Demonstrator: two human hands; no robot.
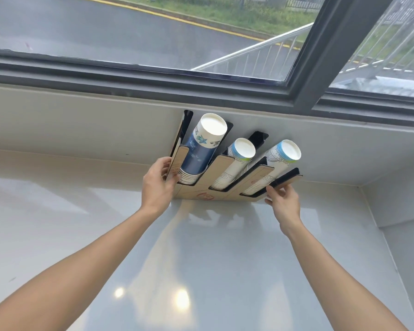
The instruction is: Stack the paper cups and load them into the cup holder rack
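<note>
The cup holder rack, black with tan-faced slats, stands on the white counter against the wall below the window. Three stacks of paper cups sit in its slots, bottoms up: a blue-and-white stack on the left, a white stack with a light blue band in the middle, and another white stack with a blue band on the right. My left hand grips the rack's left end slat. My right hand holds the rack's right lower corner with fingertips.
A glossy white counter stretches toward me. A white side wall closes the right side. Dark window frame runs above the back wall, with a road and railing outside.
</note>
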